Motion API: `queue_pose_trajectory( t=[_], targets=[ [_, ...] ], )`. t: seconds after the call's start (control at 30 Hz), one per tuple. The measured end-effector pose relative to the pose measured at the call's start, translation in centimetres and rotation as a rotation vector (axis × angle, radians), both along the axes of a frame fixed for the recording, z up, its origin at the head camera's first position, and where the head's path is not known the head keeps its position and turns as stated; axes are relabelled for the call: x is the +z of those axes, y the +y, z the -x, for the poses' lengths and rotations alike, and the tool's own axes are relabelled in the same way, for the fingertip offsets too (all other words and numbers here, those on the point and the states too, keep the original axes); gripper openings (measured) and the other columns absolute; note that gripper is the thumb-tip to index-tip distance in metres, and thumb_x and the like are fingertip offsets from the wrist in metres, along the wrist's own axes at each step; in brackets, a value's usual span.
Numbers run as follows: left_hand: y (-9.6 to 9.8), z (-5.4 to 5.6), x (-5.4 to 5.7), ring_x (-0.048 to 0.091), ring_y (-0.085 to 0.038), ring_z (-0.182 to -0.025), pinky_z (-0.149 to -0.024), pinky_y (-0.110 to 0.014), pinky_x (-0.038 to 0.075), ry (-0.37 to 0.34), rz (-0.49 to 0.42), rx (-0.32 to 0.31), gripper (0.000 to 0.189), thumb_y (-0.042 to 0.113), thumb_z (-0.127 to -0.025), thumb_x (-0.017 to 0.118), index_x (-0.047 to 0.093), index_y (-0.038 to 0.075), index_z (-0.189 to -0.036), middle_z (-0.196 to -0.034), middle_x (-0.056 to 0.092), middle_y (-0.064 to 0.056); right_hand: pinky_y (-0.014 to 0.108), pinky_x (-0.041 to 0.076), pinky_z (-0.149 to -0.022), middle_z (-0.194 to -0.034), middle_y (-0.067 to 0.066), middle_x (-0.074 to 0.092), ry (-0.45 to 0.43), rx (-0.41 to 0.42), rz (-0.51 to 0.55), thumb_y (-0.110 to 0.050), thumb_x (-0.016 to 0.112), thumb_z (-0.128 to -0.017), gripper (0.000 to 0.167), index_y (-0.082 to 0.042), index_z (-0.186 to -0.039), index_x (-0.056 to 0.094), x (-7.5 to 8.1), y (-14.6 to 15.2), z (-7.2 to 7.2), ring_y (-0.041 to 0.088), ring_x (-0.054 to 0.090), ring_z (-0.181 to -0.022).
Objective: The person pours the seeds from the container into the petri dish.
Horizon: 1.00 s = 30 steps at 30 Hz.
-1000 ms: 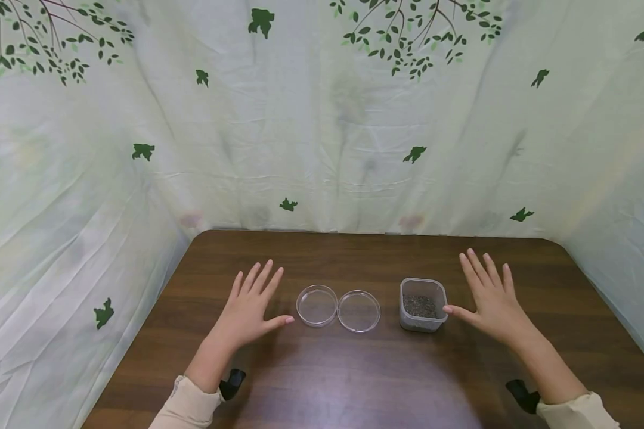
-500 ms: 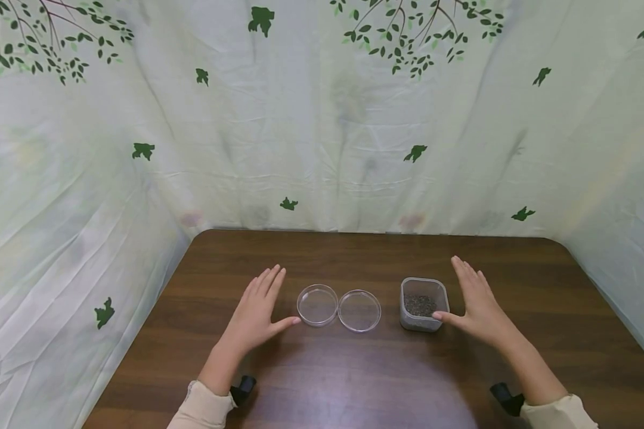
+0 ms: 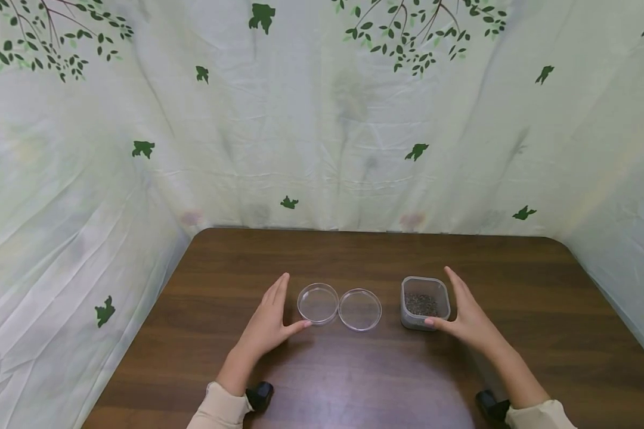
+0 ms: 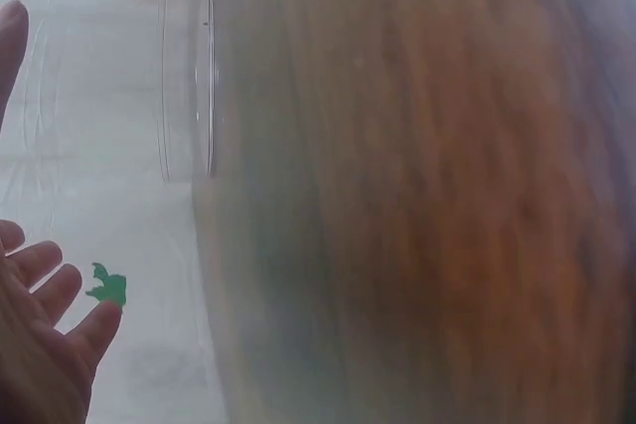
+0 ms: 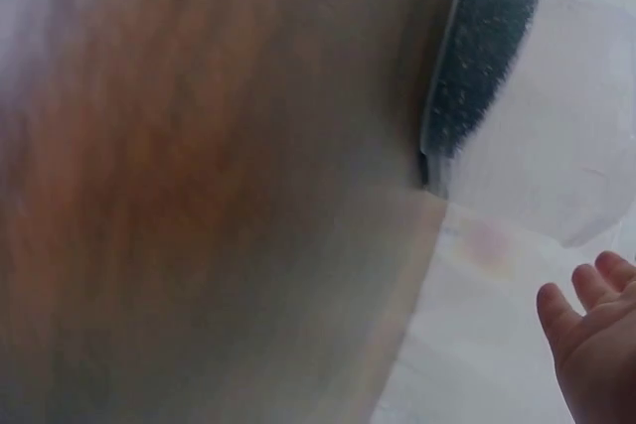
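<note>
1) flanking the things on the brown table (image 3: pixel 365 381), the left hand (image 3: pixel 268 322) and right hand (image 3: pixel 471 322) had straight fingers with thumbs spread, and neither gripped anything
2) the left hand lay between eight and nine o'clock of the left clear dish (image 3: pixel 318 305), its thumb tip right by the near rim; touching or not could not be told
3) the right clear dish (image 3: pixel 360 311) sat at the left one's three o'clock, just beside it, and the square container (image 3: pixel 412 322) of dark granules (image 3: pixel 420 304) stood upright further along at three o'clock
4) the right hand was at the container's four o'clock, its thumb overlapping the near wall in the head view; contact could not be told
5) a knock from that thumb could have tipped the lidless container and scattered granules
6) a one-sided pinch could have let its smooth-looking walls slip
7) a nudge from the left thumb could have slid that dish into its neighbour, the rims being so close, and the clear edges seemed easy to misjudge
8) no brand, label or writing could be read on the dishes, the container or the black wrist devices (image 3: pixel 260 396); the pale cloth (image 3: pixel 236 137) at twelve o'clock bore green leaf prints (image 3: pixel 261 18)
</note>
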State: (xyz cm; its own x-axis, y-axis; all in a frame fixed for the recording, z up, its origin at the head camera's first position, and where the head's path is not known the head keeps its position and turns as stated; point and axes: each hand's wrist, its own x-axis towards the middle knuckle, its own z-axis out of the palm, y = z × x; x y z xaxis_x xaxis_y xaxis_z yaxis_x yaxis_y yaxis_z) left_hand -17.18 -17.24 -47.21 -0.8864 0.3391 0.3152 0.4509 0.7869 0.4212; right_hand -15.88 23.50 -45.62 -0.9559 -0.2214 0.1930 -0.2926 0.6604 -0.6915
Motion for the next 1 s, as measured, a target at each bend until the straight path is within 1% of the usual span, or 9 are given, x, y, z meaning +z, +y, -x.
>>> queue_pose_trajectory(
  t=[0.07,0.23,0.47,0.63,0.77,0.9,1.0],
  targets=[
    [0.2,0.1,-0.2,0.021,-0.031,-0.13,-0.102,-0.044,0.023,-0.025,-0.022,0.005,0.107,0.06,-0.07,0.064,0.013,0.001,-0.143,-0.145,0.02,-0.016,0.064,0.024,-0.09,-0.146,0.018,0.013,-0.005,-0.009,0.016,-0.039,0.078,-0.066,0.111,-0.021,-0.145,0.002,-0.3,-0.1,0.0,0.042,0.018,-0.128],
    [0.5,0.2,-0.6,0.022,-0.035,-0.129,-0.101,-0.046,0.024,-0.062,-0.078,0.009,0.107,0.055,-0.068,0.069,0.016,-0.001,-0.142,-0.143,0.022,-0.02,0.063,0.025,-0.09,-0.145,0.017,0.015,-0.019,-0.02,0.053,-0.037,0.079,-0.065,0.111,-0.019,-0.145,0.004,-0.9,-0.4,0.0,0.04,0.019,-0.128],
    [0.9,0.4,-1.5,0.022,-0.033,-0.129,-0.101,-0.048,0.023,-0.123,-0.143,0.021,0.105,0.054,-0.068,0.07,0.02,-0.003,-0.14,-0.141,0.025,-0.02,0.064,0.023,-0.09,-0.145,0.018,0.016,-0.03,-0.03,0.084,-0.035,0.079,-0.066,0.11,-0.015,-0.145,0.004,-1.4,-0.6,0.1,0.04,0.018,-0.128],
    [1.3,0.5,-2.0,0.023,-0.035,-0.128,-0.1,-0.05,0.024,-0.165,-0.182,0.037,0.103,0.051,-0.067,0.073,0.022,-0.004,-0.14,-0.14,0.026,-0.021,0.063,0.021,-0.093,-0.144,0.018,0.019,-0.047,-0.029,0.134,-0.03,0.079,-0.068,0.109,-0.013,-0.145,0.003,-1.9,-0.6,0.1,0.039,0.017,-0.129],
    [1.6,0.6,-2.4,0.024,-0.036,-0.127,-0.099,-0.051,0.025,-0.183,-0.205,0.047,0.101,0.046,-0.067,0.075,0.024,-0.004,-0.139,-0.139,0.028,-0.023,0.061,0.021,-0.094,-0.143,0.019,0.02,-0.07,-0.026,0.175,-0.025,0.078,-0.069,0.107,-0.009,-0.144,0.003,-1.5,-0.9,0.0,0.038,0.019,-0.128],
    [1.8,0.7,-2.9,0.026,-0.036,-0.127,-0.099,-0.05,0.026,-0.209,-0.231,0.048,0.1,0.044,-0.067,0.076,0.025,-0.005,-0.138,-0.138,0.029,-0.023,0.062,0.021,-0.092,-0.141,0.025,0.02,-0.097,-0.029,0.204,-0.018,0.077,-0.07,0.104,-0.002,-0.143,0.004,-0.2,-1.5,-0.6,0.043,0.022,-0.125],
    [2.0,0.8,-3.3,0.029,-0.036,-0.125,-0.098,-0.049,0.027,-0.212,-0.248,0.042,0.1,0.043,-0.066,0.076,0.026,-0.006,-0.137,-0.136,0.031,-0.025,0.064,0.021,-0.091,-0.141,0.028,0.016,-0.117,-0.035,0.213,-0.017,0.076,-0.071,0.102,-0.002,-0.142,0.004,0.0,-1.6,-0.8,0.046,0.021,-0.124]
  ],
)
